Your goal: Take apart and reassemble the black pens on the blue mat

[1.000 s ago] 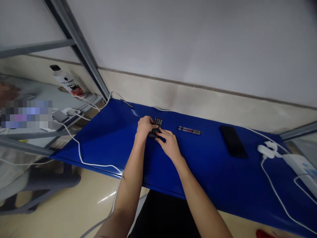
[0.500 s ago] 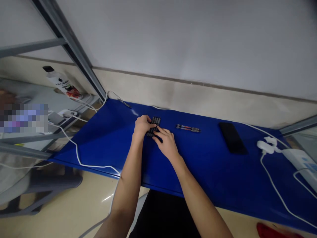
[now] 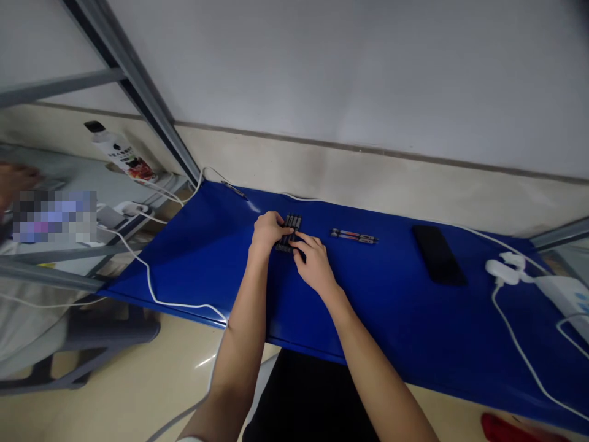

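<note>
A bundle of several dark pens lies on the blue table near its far edge. My left hand is curled against the left side of the bundle, fingers closed over the pens. My right hand rests on the bundle's near end, fingers bent and touching the pens. Two more pens with red marks lie side by side on the table a little to the right, apart from both hands.
A black phone lies flat further right. A white charger and power strip with white cables sit at the right edge. A white cable crosses the left corner. A bottle stands on the neighbouring grey shelf beside a metal frame post.
Both hands stay on the pen bundle with only slight finger shifts. The view has drifted a little between frames.
</note>
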Tool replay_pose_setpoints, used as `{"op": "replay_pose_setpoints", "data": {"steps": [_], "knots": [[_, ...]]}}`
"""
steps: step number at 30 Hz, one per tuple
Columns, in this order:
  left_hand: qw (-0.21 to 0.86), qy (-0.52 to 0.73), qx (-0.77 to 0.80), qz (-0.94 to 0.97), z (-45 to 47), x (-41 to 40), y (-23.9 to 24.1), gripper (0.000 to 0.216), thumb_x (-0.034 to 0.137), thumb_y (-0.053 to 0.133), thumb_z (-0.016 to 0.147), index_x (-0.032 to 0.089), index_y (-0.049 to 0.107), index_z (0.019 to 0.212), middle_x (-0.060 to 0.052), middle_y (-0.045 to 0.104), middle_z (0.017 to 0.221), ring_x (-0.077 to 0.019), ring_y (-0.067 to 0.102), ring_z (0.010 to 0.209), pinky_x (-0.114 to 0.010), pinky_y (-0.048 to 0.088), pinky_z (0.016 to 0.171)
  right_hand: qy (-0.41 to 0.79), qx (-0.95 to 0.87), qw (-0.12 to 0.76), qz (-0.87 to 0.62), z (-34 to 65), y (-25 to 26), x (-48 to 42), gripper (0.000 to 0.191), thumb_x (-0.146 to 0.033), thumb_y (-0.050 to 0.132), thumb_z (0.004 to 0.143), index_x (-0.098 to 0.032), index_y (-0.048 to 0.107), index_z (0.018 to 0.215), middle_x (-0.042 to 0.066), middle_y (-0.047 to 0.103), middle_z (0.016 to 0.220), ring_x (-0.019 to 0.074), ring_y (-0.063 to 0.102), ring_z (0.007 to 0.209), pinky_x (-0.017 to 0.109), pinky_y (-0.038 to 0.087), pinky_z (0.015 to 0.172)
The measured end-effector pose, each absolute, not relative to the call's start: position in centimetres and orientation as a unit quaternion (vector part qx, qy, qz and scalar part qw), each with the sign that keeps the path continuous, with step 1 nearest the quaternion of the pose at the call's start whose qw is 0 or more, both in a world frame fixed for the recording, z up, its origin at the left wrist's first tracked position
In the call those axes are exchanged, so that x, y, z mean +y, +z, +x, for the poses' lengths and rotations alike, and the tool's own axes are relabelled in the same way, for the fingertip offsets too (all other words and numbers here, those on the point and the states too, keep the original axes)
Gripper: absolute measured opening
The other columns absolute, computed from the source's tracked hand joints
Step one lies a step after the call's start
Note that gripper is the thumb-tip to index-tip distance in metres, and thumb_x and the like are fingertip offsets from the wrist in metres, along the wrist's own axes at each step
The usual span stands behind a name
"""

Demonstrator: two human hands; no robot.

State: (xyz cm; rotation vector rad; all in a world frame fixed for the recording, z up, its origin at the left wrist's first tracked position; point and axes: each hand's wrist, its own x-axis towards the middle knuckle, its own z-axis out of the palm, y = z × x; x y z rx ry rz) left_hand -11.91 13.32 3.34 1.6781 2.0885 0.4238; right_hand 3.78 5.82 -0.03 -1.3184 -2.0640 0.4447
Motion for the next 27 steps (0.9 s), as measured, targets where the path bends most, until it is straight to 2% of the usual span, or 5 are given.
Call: {"op": "replay_pose_setpoints", "data": {"steps": [4,14,27], "knots": [[0.214,0.145,0.755,0.602,-11.99,13.48,3.21,0.035,0.044,0.080,0.066,0.021,0.069,0.089,-0.003,0.072,0.088,-0.0192,0.066,0.083,-0.026,0.043,0.067,0.183,-0.786,0.315,-0.499,3.92,-0.10,6.01,0.039,-0.008,0.048,0.087,-0.025,0.070,0.114,0.002,0.058,0.137,0.0253,0.048,0.121,0.044,0.042,0.098],[0.213,0.148,0.753,0.604,-12.16,13.46,3.18,0.038,0.048,0.076,0.069,0.021,0.070,0.095,-0.006,0.073,0.091,-0.0215,0.067,0.088,-0.026,0.046,0.072,0.195,-0.782,0.320,-0.498,4.10,0.00,5.96,0.038,-0.012,0.049,0.088,-0.027,0.069,0.117,0.002,0.058,0.136,0.0261,0.048,0.121,0.046,0.042,0.099],[0.204,0.166,0.767,0.586,-11.65,13.16,3.80,0.040,0.051,0.051,0.089,0.018,0.070,0.097,-0.011,0.073,0.089,-0.0232,0.068,0.088,-0.028,0.046,0.074,0.200,-0.780,0.329,-0.493,4.20,0.14,6.00,0.035,-0.014,0.050,0.090,-0.025,0.067,0.118,0.004,0.058,0.136,0.0249,0.049,0.121,0.045,0.042,0.100]]}}
